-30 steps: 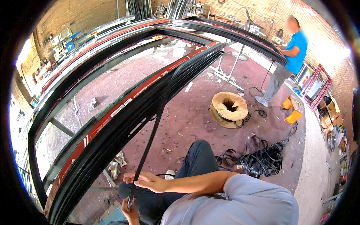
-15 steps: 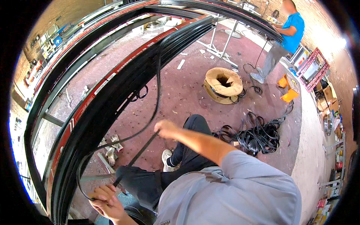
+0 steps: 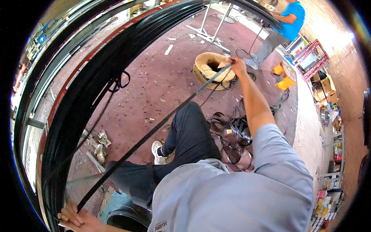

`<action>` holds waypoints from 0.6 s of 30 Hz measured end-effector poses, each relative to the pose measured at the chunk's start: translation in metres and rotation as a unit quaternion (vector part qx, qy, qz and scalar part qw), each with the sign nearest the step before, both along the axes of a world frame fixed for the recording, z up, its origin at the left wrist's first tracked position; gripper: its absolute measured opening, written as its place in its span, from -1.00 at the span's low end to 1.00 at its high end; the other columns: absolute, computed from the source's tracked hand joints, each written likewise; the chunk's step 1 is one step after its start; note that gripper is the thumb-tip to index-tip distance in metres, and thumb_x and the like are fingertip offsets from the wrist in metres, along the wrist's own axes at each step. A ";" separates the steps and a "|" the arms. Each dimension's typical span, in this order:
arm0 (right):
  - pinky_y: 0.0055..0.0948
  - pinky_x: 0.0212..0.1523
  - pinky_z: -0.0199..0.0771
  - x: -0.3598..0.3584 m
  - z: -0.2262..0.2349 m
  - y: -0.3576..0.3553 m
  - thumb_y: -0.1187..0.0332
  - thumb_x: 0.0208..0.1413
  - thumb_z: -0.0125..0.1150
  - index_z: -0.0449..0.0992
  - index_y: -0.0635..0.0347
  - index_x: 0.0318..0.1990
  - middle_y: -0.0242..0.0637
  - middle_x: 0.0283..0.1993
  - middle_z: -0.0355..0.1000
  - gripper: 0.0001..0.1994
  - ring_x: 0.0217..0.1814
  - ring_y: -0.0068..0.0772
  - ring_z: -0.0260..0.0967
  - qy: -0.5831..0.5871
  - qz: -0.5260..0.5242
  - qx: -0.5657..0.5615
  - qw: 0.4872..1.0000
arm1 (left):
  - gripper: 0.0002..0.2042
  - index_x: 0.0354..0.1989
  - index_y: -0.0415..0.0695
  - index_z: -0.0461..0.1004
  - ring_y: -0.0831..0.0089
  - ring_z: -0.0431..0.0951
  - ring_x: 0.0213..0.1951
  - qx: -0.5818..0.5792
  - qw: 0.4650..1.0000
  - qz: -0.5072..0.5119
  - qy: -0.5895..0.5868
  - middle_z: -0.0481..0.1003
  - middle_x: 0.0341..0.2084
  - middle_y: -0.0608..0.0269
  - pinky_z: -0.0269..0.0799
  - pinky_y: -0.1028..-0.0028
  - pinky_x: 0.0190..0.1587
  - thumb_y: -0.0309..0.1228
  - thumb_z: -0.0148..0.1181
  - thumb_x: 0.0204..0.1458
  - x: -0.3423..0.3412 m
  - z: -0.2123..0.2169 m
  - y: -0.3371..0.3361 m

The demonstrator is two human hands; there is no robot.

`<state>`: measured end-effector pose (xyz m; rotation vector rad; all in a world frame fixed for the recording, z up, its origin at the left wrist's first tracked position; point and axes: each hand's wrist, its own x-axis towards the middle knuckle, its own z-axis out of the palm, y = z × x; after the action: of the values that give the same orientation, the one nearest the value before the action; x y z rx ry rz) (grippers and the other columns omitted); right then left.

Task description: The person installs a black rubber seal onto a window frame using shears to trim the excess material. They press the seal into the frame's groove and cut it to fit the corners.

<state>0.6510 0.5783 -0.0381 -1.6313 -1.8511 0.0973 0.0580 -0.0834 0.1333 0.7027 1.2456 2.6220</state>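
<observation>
A long black rubber strip (image 3: 154,129) runs taut across the view between my two hands. My left hand (image 3: 73,219) pinches its lower end at the bottom left, pressed against the long black and red frame bars (image 3: 83,92) that curve along the left side. My right hand (image 3: 237,65), arm stretched out, grips the strip's far end above a round wooden spool (image 3: 211,69). My dark-trousered legs and one white shoe (image 3: 157,152) are below the strip.
Loose coils of black strip (image 3: 232,133) lie on the reddish floor by my right leg. Small metal brackets (image 3: 101,143) lie near the frame. A person in a blue shirt (image 3: 288,21) stands at the far right by metal stands (image 3: 210,29). Shelves line the right wall.
My right hand has swung up and away to the right, pulling the strip from slack and bent to straight and taut. My left hand stays low at the frame. The view has tilted down.
</observation>
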 end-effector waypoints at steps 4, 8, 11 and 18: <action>-0.02 -0.01 0.51 0.049 0.026 -0.013 -0.15 0.36 0.07 0.66 0.10 0.02 0.07 -0.12 0.62 -0.49 -0.01 0.15 0.58 -0.036 -0.060 0.027 0.997 | -0.72 -0.21 -0.05 0.32 0.48 0.30 -0.38 -0.110 0.979 0.170 -0.032 0.16 -0.47 0.36 0.46 0.43 -0.01 -0.15 -0.13 0.50 -0.013 0.016 -0.014; -0.20 0.00 0.51 0.011 0.052 -0.049 0.25 0.35 0.17 0.62 0.19 0.05 0.05 -0.08 0.62 -0.72 -0.01 -0.11 0.58 0.042 0.084 -0.112 0.989 | -0.70 -0.17 -0.11 0.39 0.69 0.02 -0.58 -0.123 0.989 -0.022 0.079 0.04 -0.61 0.48 0.00 0.55 -0.45 -0.15 -0.10 0.49 -0.045 0.008 -0.042; -0.44 -0.05 0.50 -0.102 0.100 -0.111 0.66 0.09 0.22 0.58 0.31 -0.17 -0.16 -0.21 0.62 -0.84 -0.13 -0.36 0.57 0.005 0.276 -0.092 0.957 | -0.72 -0.16 -0.16 0.42 0.73 0.05 -0.68 -0.140 0.988 0.007 0.072 0.13 -0.64 0.48 0.03 0.59 -0.59 -0.19 -0.02 0.48 -0.027 0.032 -0.028; -0.44 -0.46 0.32 -0.305 0.267 -0.283 0.47 0.04 0.49 0.65 0.15 -0.10 -0.28 -0.50 0.50 -0.75 -0.52 -0.49 0.43 -0.068 0.614 -0.061 0.784 | -0.69 0.20 -0.23 0.47 0.71 0.08 -0.65 -0.194 0.971 0.012 0.141 0.41 -0.53 0.32 0.12 0.58 -0.55 -0.30 0.07 0.44 -0.055 0.062 -0.065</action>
<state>0.3458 0.2953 0.2288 -0.2217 -2.7517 0.6687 0.0035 -0.1486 0.1952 1.0062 1.7877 2.2415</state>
